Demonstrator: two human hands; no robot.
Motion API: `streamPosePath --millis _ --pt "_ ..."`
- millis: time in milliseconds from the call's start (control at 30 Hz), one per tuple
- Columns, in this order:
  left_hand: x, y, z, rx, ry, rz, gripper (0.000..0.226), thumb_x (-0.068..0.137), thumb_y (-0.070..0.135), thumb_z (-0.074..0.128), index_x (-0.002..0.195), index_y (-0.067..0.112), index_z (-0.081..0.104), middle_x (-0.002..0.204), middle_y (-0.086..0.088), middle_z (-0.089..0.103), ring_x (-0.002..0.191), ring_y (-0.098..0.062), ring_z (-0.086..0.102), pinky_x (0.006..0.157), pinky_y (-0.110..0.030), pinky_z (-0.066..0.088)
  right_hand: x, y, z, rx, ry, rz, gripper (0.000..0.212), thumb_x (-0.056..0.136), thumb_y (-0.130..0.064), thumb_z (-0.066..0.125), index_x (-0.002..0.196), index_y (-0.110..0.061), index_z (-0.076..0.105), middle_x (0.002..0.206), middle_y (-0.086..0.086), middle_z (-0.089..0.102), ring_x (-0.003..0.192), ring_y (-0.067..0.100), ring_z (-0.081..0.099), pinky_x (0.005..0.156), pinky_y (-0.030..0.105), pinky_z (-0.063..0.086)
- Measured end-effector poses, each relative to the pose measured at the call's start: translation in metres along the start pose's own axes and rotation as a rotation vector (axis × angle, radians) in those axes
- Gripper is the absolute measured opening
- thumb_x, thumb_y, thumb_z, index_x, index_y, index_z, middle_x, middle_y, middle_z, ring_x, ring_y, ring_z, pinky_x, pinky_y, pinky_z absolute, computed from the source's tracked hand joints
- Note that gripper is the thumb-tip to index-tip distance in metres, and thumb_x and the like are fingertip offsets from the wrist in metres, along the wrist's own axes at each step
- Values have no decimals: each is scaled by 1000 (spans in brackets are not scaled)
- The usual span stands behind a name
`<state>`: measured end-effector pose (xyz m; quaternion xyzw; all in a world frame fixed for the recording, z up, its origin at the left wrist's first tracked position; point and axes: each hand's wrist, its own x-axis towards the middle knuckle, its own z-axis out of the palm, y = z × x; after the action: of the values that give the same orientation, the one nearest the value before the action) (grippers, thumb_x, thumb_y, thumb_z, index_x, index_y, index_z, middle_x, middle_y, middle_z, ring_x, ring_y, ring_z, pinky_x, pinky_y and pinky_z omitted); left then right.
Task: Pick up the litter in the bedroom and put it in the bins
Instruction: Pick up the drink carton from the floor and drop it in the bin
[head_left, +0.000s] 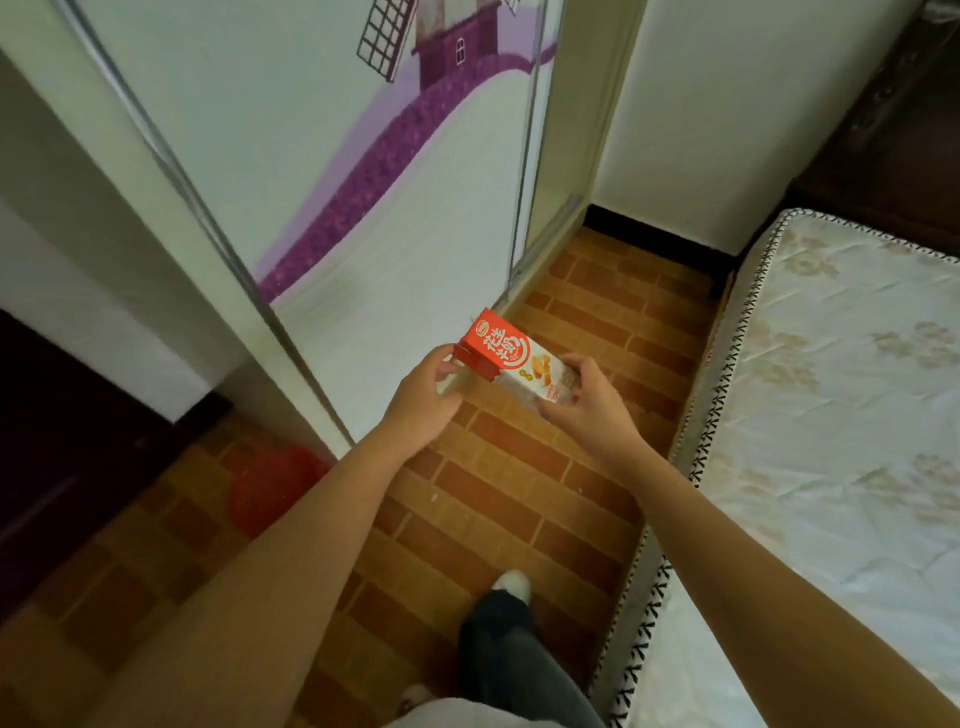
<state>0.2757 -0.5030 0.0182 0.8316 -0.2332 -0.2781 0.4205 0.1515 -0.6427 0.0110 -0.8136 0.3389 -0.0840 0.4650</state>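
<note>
A red and white drink carton (511, 358) is held in the air above the brick-patterned floor, tilted with its red top toward the wardrobe. My left hand (423, 397) grips the carton's red end from the left. My right hand (584, 402) holds the white end from the right, with its fingers wrapped around it. Both arms reach forward from the bottom of the head view.
A sliding wardrobe door (363, 182) with a purple windmill picture stands at left. The mattress (831, 415) lines the right side, leaving a narrow aisle. A red bag-like object (272, 486) lies on the floor by the wardrobe corner. My leg and foot (511, 613) are below.
</note>
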Motion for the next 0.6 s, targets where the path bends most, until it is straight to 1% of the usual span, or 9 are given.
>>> streamPosePath --millis 67,133,200,267,333,400,467,533,600 --pt "-27 -19 -11 -25 31 -41 52 90 8 51 138 21 35 135 -6 51 127 -22 44 97 -30 38 -21 -8 18 -13 -43 -40 62 76 -22 72 128 -12 39 121 0 52 102 9 55 69 20 52" --pt "-54 -39 -21 -60 68 -93 53 89 6 51 137 22 35 134 -4 51 127 -21 44 93 -29 39 -38 -14 36 -30 -106 -59 62 77 -23 72 128 -13 39 117 -3 51 99 6 53 62 14 48" --pt "-75 -58 -34 -99 129 -145 53 88 2 51 136 20 38 133 -4 52 128 -21 42 95 -31 40 -52 -21 54 -37 -176 -85 61 77 -25 72 127 -14 40 114 -5 51 96 6 55 64 15 50" --pt "-95 -72 -49 -130 203 -188 53 86 -5 49 135 16 40 132 -8 52 128 -23 43 97 -31 40 -60 -31 72 -29 -250 -121 61 76 -25 72 126 -12 40 115 -2 54 97 10 57 71 22 54" --pt "-114 -83 -65 -177 283 -224 54 84 -10 45 134 11 42 131 -11 53 127 -25 44 94 -25 37 -63 -44 91 -21 -332 -151 61 77 -23 72 127 -10 40 119 4 57 102 15 59 76 27 55" --pt "-136 -92 -81 -206 369 -268 53 84 -11 44 133 10 42 129 -10 54 124 -21 45 92 -22 34 -66 -61 112 -59 -415 -205 61 78 -24 71 128 -11 40 119 3 56 102 14 58 70 21 52" --pt "-158 -105 -96 -206 468 -321 54 84 -10 44 134 12 42 129 -7 54 123 -19 45 96 -27 35 -68 -77 133 -103 -499 -279 59 78 -26 71 127 -14 39 119 1 55 100 11 56 65 14 47" --pt "-183 -114 -108 -226 552 -366 55 84 -9 45 134 13 42 129 -8 54 124 -21 46 91 -28 39 -71 -94 154 -105 -579 -338 58 77 -23 73 124 -12 41 119 2 55 100 13 56 68 16 47" --pt "-209 -120 -116 -227 609 -403 54 86 -6 46 135 16 41 128 -2 53 120 -16 47 84 -26 41 -79 -110 173 -129 -661 -388 57 77 -23 72 123 -12 41 113 -2 54 100 14 56 70 18 48"
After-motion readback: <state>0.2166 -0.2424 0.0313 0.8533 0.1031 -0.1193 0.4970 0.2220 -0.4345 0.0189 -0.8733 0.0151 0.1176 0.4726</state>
